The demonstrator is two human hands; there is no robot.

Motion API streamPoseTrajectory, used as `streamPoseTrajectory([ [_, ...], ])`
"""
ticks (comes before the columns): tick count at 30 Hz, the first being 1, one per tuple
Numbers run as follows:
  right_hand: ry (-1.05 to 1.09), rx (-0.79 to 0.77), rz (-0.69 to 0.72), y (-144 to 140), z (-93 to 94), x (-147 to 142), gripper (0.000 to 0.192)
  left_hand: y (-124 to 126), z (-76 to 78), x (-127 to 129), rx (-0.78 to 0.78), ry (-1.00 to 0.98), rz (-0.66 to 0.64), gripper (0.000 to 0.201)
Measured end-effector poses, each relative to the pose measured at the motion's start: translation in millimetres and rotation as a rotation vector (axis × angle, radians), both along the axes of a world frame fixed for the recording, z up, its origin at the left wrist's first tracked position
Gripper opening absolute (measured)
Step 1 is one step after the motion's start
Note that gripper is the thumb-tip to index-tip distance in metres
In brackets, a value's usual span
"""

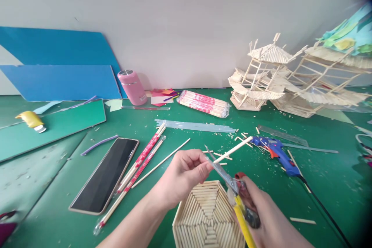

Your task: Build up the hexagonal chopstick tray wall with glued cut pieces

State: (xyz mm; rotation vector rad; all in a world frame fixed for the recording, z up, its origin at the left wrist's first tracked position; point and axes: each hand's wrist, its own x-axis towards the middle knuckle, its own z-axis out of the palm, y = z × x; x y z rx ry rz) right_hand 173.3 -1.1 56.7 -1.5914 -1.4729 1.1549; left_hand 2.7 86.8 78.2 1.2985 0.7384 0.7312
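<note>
My left hand [181,174] pinches a thin wooden stick [234,149] that points up and to the right. My right hand [263,217] grips scissors [229,184] with yellow and red handles. Their open blades close around the stick just beside my left fingertips. Under both hands lies a hexagonal panel [207,217] made of glued sticks laid in concentric rows.
A blue glue gun [276,153] with its black cord lies to the right. A phone [106,174], wrapped chopsticks [142,159] and loose sticks lie to the left. Farther back are a chopstick pack [203,103], pink bottle [132,87], glue rods [194,126], stick pagoda models [261,79] and blue boards [58,81].
</note>
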Motion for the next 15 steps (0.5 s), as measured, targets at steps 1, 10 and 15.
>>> streamPoseTrajectory([
  [1, 0.023, -0.009, 0.0, 0.6, -0.3, -0.4, 0.042, -1.4, 0.2, 1.0, 0.037, 0.03, 0.039, 0.021],
  [10, -0.034, 0.006, -0.047, -0.1, -0.9, 0.4, 0.047, -5.8, 4.6, 4.0, 0.114, 0.083, 0.081, 0.021],
  [15, 0.027, 0.004, 0.073, 0.7, -3.4, 2.2, 0.041, 0.0, -1.2, -1.2, -0.087, -0.067, -0.007, 0.022],
])
